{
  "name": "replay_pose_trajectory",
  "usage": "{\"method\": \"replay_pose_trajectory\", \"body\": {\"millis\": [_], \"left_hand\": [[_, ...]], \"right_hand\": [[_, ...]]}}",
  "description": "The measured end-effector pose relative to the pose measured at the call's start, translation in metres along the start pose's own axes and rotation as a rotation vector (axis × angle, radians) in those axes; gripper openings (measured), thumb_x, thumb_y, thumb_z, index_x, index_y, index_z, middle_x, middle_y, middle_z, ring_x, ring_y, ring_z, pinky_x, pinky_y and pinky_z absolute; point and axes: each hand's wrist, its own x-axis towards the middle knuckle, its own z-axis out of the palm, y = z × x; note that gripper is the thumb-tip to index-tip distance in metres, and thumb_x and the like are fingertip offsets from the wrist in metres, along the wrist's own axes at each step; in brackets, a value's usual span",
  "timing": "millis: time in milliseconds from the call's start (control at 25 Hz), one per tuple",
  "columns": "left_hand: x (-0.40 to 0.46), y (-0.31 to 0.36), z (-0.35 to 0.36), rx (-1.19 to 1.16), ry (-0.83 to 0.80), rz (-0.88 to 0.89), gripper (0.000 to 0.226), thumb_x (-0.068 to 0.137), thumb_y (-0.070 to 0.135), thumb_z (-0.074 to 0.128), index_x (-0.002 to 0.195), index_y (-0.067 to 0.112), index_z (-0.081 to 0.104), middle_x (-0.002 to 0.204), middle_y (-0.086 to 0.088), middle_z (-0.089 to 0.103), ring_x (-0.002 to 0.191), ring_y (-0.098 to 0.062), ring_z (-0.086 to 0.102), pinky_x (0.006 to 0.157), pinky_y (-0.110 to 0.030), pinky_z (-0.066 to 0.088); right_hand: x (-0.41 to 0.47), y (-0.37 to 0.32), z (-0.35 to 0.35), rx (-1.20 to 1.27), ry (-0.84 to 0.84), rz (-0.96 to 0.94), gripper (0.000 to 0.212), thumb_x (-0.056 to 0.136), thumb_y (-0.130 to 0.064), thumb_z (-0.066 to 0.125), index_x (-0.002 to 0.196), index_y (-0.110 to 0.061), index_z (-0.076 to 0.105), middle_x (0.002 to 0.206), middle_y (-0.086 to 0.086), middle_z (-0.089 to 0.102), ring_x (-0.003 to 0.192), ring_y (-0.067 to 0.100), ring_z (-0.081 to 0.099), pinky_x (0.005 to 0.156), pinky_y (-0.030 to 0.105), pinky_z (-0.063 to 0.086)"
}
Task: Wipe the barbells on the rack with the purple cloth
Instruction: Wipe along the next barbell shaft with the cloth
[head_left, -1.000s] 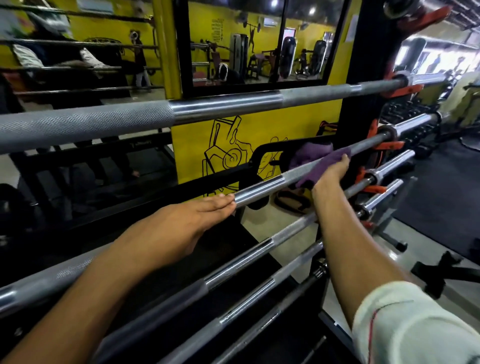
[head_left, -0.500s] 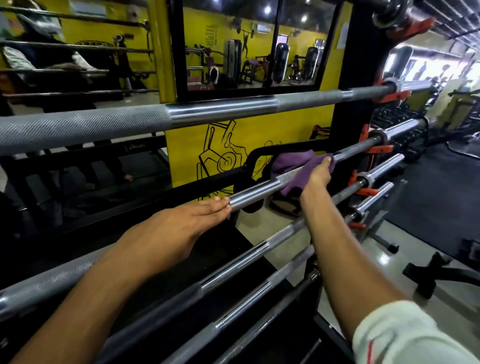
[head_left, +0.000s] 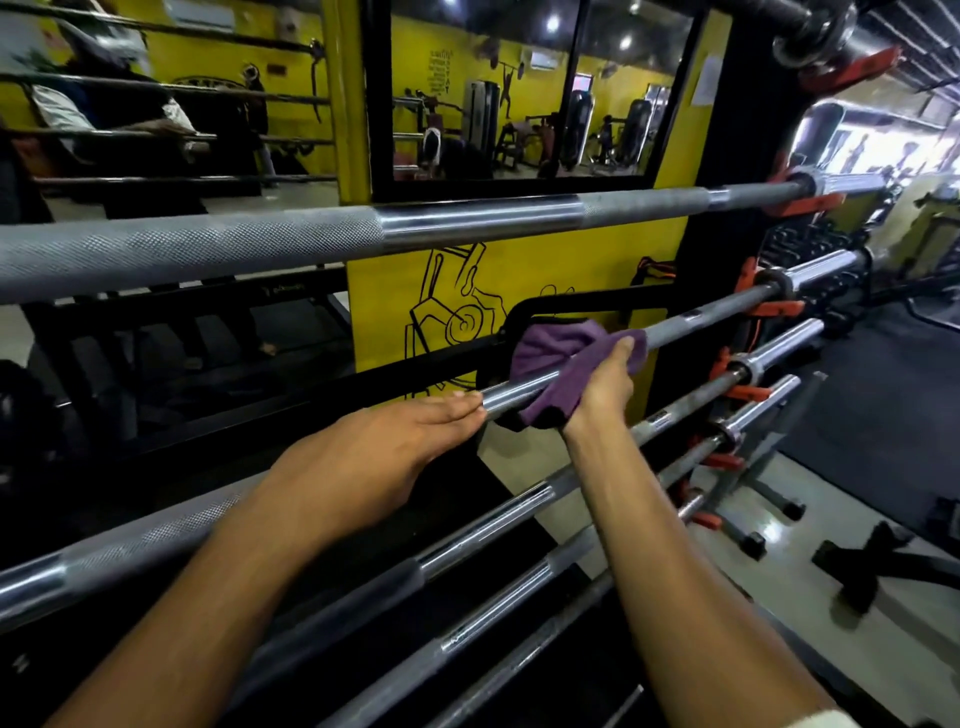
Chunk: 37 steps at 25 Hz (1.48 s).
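Several steel barbells lie across a black rack with orange hooks (head_left: 774, 306). My right hand (head_left: 602, 387) grips the purple cloth (head_left: 561, 364), which is wrapped over the second barbell (head_left: 701, 319) near its middle. My left hand (head_left: 374, 457) rests flat on the same bar just left of the cloth, its straight fingertips almost touching it. The top barbell (head_left: 467, 228) runs above both hands. Lower barbells (head_left: 519, 509) pass beneath my forearms.
A yellow wall panel with a black drawing (head_left: 457, 312) and a mirror (head_left: 519, 93) stand behind the rack. The black rack upright (head_left: 727, 260) is at the right. Grey floor with a rack foot (head_left: 769, 509) and dark mat lies right.
My right hand has slid the purple cloth leftward along the second barbell, from near the rack upright to close beside my left hand. My left hand has stayed in place.
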Motion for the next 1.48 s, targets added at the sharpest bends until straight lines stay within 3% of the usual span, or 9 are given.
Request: {"method": "replay_pose_trajectory", "body": {"millis": [160,320,520,680,800,880,1080,1240,1480], "left_hand": [[-0.002,0.004,-0.004,0.048,-0.036,-0.004,0.073,0.101,0.006,0.047,0.156,0.041,0.016,0.162,0.025,0.005,0.147,0.008,0.004,0.123,-0.023,0.016],[0.002,0.011,-0.011,0.034,-0.016,-0.022,0.068,0.103,0.013,0.047,0.155,0.043,0.017,0.160,0.029,0.007,0.140,0.013,0.004,0.119,-0.019,0.016],[-0.033,0.003,-0.017,0.063,0.040,-0.044,0.066,0.097,0.014,0.060,0.151,0.041,0.035,0.158,0.023,0.027,0.142,-0.004,0.039,0.108,-0.036,0.048],[-0.091,-0.025,-0.031,0.052,0.089,-0.105,0.080,0.090,0.012,0.070,0.145,0.057,0.032,0.150,0.041,0.027,0.135,0.001,0.045,0.099,-0.037,0.054],[-0.105,-0.025,-0.031,0.021,0.159,-0.117,0.072,0.090,0.012,0.071,0.142,0.053,0.043,0.148,0.042,0.032,0.135,0.008,0.042,0.101,-0.035,0.053],[-0.104,-0.025,-0.029,-0.024,0.194,-0.106,0.057,0.092,0.018,0.071,0.138,0.046,0.054,0.144,0.037,0.042,0.131,0.010,0.045,0.100,-0.031,0.053],[-0.102,-0.024,-0.027,-0.061,0.228,-0.105,0.038,0.093,0.038,0.056,0.131,0.037,0.064,0.138,0.029,0.054,0.127,0.011,0.049,0.101,-0.021,0.046],[-0.105,-0.027,-0.021,-0.042,0.237,-0.135,0.045,0.093,0.021,0.069,0.132,0.040,0.062,0.140,0.033,0.049,0.129,0.009,0.049,0.097,-0.033,0.055],[-0.103,-0.023,-0.025,-0.054,0.266,-0.114,0.044,0.092,0.048,0.043,0.128,0.039,0.065,0.137,0.030,0.055,0.125,0.006,0.053,0.093,-0.035,0.057]], "right_hand": [[0.026,-0.045,-0.006,-0.128,0.098,-0.032,0.064,0.105,-0.055,0.035,0.147,-0.009,0.044,0.136,0.013,0.057,0.120,0.032,0.056,0.100,0.043,0.043],[0.009,-0.035,-0.005,-0.050,0.022,0.001,0.062,0.105,-0.055,0.034,0.140,-0.006,0.047,0.127,0.013,0.059,0.108,0.032,0.057,0.086,0.049,0.048],[-0.033,0.023,-0.029,0.105,-0.099,0.031,0.049,0.104,-0.054,0.040,0.115,-0.012,0.062,0.117,0.012,0.069,0.101,0.030,0.068,0.090,0.043,0.056],[-0.020,0.020,0.000,0.307,-0.074,0.057,0.049,0.102,-0.060,0.033,0.099,-0.020,0.061,0.101,0.008,0.066,0.115,0.034,0.063,0.100,0.042,0.049],[-0.048,0.014,0.021,0.339,-0.047,0.107,0.050,0.102,-0.062,0.032,0.085,-0.020,0.053,0.086,0.006,0.060,0.087,0.029,0.065,0.072,0.031,0.055],[-0.085,0.033,0.029,0.291,-0.062,0.170,0.054,0.099,-0.066,0.037,0.092,-0.017,0.058,0.087,0.007,0.064,0.076,0.025,0.064,0.059,0.027,0.049],[-0.159,0.106,0.029,0.086,-0.196,0.186,0.059,0.096,-0.067,0.042,0.122,-0.016,0.059,0.110,0.007,0.071,0.098,0.025,0.069,0.092,0.038,0.054],[-0.108,0.072,0.023,0.009,-0.100,0.090,0.067,0.096,-0.063,0.048,0.128,-0.005,0.057,0.105,0.009,0.071,0.092,0.027,0.069,0.085,0.035,0.054],[-0.080,0.056,0.023,0.016,-0.012,0.068,0.062,0.094,-0.059,0.058,0.123,-0.005,0.055,0.101,0.008,0.070,0.086,0.026,0.070,0.074,0.036,0.056]]}}
